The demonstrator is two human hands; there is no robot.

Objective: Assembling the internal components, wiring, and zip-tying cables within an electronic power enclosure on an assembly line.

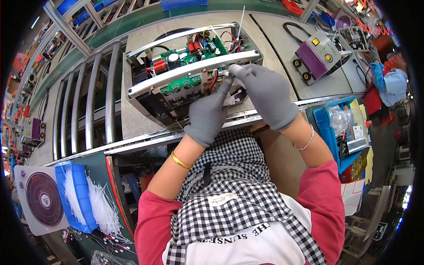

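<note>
On the workbench in front of me stands an open metal-framed electrical unit [194, 70], with green circuit boards, red and black parts and coloured wires inside. Both my hands wear grey gloves and meet at its near right side. My left hand [207, 115] has its fingers closed, their tips raised to a small pale piece by the red and black wires [213, 79]. Fingers of my right hand [267, 90] pinch at the same spot from the right; what they grip is mostly hidden. A white cable tie [241, 24] sticks up from the wiring at the far right corner.
Metal rollers [90, 101] lie left of the bench. A purple-sided unit [316, 57] stands at the right. A blue bin [335, 128] with bagged parts is at my right; a blue tray [76, 196] of white cable ties and a fan [44, 198] are lower left. Another person [391, 84] sits far right.
</note>
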